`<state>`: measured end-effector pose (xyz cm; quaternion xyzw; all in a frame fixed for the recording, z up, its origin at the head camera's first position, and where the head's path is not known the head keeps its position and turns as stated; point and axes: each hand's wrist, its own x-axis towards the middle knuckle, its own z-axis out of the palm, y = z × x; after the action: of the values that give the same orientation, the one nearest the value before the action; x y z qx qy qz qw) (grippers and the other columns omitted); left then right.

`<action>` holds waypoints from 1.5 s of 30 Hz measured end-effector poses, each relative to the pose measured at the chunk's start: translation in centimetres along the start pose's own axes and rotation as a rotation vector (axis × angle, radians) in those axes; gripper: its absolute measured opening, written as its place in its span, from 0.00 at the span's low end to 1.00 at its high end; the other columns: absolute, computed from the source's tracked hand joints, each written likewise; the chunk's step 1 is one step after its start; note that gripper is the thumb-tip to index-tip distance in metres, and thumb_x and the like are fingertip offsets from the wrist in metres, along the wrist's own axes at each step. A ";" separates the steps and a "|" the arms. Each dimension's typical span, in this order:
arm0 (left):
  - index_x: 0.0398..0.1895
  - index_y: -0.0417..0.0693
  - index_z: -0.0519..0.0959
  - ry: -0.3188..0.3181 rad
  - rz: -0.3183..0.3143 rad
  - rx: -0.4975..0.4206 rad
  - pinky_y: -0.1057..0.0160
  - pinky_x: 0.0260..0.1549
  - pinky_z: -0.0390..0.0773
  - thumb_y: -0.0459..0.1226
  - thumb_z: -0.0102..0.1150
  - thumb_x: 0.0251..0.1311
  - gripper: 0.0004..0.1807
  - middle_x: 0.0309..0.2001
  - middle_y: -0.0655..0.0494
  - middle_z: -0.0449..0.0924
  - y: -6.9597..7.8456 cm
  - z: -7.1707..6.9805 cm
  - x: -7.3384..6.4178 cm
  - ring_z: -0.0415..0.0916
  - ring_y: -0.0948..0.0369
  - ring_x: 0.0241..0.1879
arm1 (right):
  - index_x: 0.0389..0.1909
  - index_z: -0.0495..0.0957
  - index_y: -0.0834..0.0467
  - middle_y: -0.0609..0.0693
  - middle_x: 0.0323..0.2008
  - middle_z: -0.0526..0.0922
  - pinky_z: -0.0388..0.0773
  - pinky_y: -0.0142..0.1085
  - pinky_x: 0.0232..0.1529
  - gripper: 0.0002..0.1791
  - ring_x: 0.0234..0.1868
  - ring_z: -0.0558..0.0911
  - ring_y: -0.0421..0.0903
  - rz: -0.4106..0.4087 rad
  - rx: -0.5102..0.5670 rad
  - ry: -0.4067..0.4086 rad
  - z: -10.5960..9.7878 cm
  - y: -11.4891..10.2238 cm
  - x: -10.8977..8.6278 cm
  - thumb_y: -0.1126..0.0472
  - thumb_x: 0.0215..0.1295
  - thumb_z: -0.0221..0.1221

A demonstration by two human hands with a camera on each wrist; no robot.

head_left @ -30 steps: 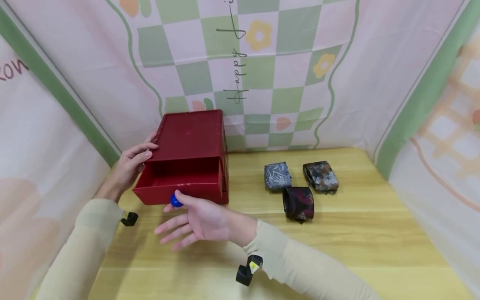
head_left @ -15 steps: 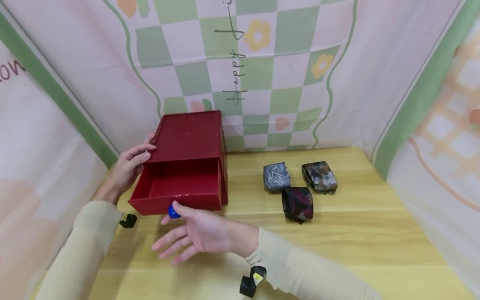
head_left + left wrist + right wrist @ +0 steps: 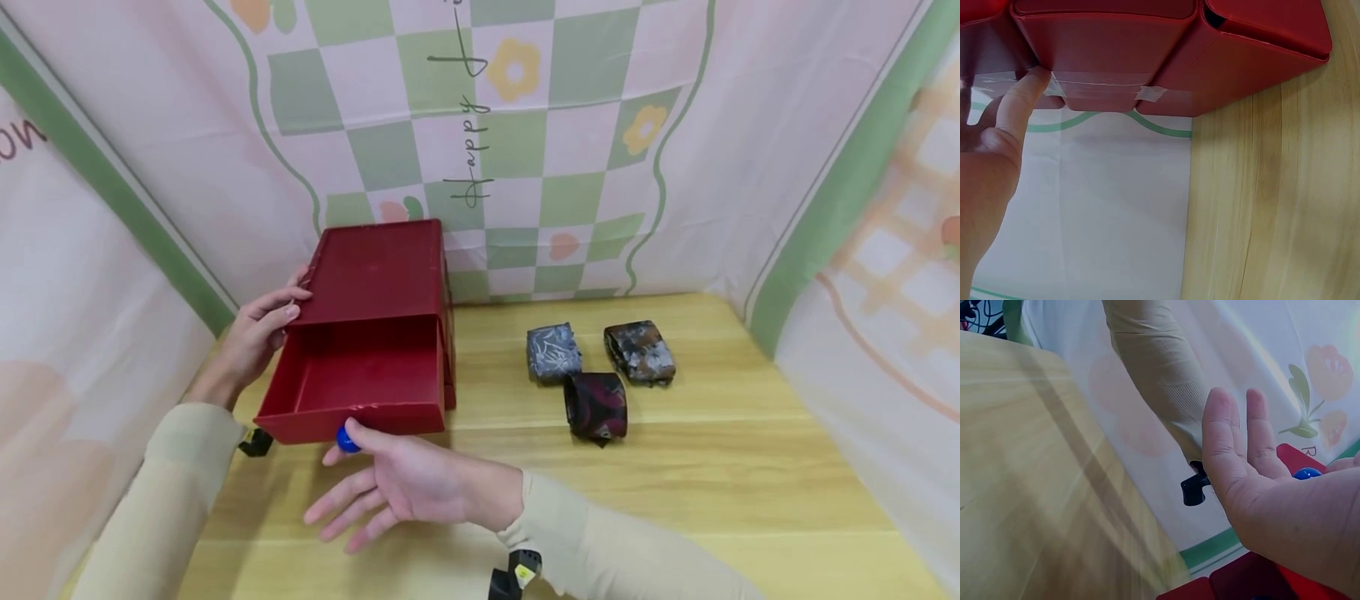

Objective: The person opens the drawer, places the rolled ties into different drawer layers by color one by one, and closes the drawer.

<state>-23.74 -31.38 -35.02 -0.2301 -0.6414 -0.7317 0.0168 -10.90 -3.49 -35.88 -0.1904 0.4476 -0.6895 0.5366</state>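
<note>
A dark red drawer box (image 3: 378, 271) stands at the back left of the table, with its top drawer (image 3: 300, 427) pulled out and bare inside. On the drawer's front is a round blue knob (image 3: 347, 438), which my right hand (image 3: 420, 483) pinches between thumb and index finger, the other fingers spread. The knob (image 3: 1305, 473) also peeks out behind the palm in the right wrist view. My left hand (image 3: 253, 335) rests against the box's left side, fingers at its top edge. In the left wrist view, the thumb (image 3: 1019, 103) presses the red side wall, where clear tape runs across.
Right of the box lie a folded grey-blue patterned cloth (image 3: 553, 353), a rolled dark maroon patterned necktie-like cloth (image 3: 597, 406) and a folded brown-and-grey patterned cloth (image 3: 640, 353). Printed fabric walls (image 3: 517, 142) enclose the wooden table (image 3: 712, 467) at the back and sides.
My right hand has drawn the top drawer further out toward me by its knob, showing more of the inside. The left hand stays at the box's side, and the cloths lie still.
</note>
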 end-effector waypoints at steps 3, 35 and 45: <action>0.49 0.51 0.86 0.001 0.002 -0.002 0.73 0.43 0.77 0.26 0.46 0.74 0.18 0.80 0.46 0.49 0.0 0.0 0.0 0.40 0.53 0.80 | 0.60 0.62 0.52 0.72 0.63 0.73 0.77 0.54 0.57 0.31 0.63 0.75 0.68 0.002 -0.001 0.000 0.1 0.1 -0.1 0.31 0.77 0.37; 0.55 0.49 0.84 -0.071 -0.050 0.015 0.72 0.40 0.80 0.29 0.46 0.77 0.17 0.82 0.53 0.47 0.2 -0.7 0.0 0.41 0.53 0.80 | 0.64 0.62 0.52 0.69 0.60 0.78 0.81 0.50 0.54 0.33 0.60 0.80 0.63 0.027 -0.056 -0.020 0.5 1.0 -0.6 0.30 0.76 0.37; 0.54 0.50 0.84 -0.049 -0.044 0.013 0.73 0.36 0.78 0.29 0.46 0.77 0.17 0.82 0.53 0.47 0.2 -0.6 -0.1 0.40 0.54 0.80 | 0.64 0.63 0.51 0.71 0.60 0.77 0.81 0.51 0.54 0.31 0.59 0.79 0.65 0.023 -0.053 -0.033 0.3 1.2 -0.7 0.32 0.77 0.36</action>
<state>-23.78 -32.01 -34.92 -0.2337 -0.6512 -0.7218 -0.0137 -9.80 -3.03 -36.55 -0.2107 0.4588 -0.6680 0.5467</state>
